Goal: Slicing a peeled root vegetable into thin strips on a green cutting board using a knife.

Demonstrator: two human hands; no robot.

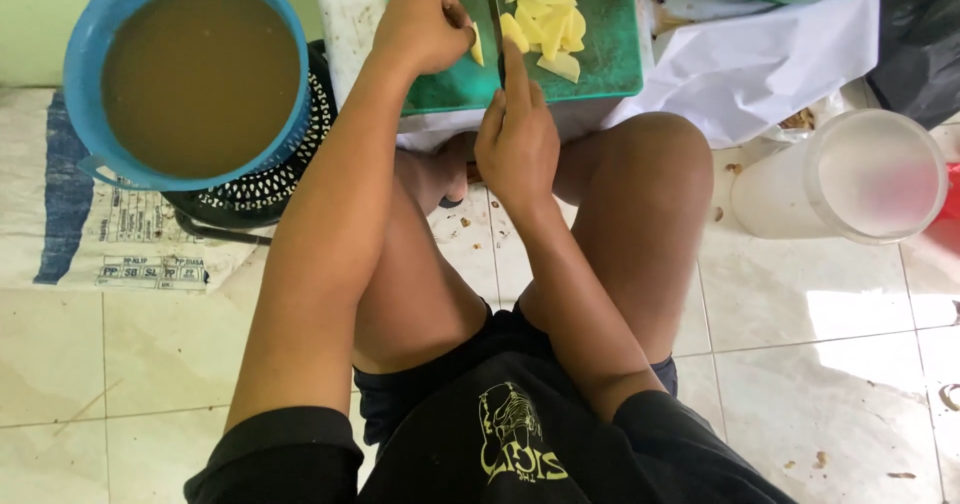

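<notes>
Left hand point(420, 26) had its fingers curled onto 1 pale yellow piece point(477, 44), pinning it to the green cutting board point(610, 44). Right hand point(517, 144) gripped the knife point(494, 9) closed, blade right beside it, cut slices point(548, 9) pushed aside.

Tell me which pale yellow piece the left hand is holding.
The lone slice under the left hand, left of the knife blade; the others are piled to its right.

cutting board point(600, 59): matt green plastic
basin point(85, 54), 10 o'clock: glossy blue plastic
floor point(820, 364): glossy tiles
jug point(850, 179), 3 o'clock: frosted plastic
</notes>
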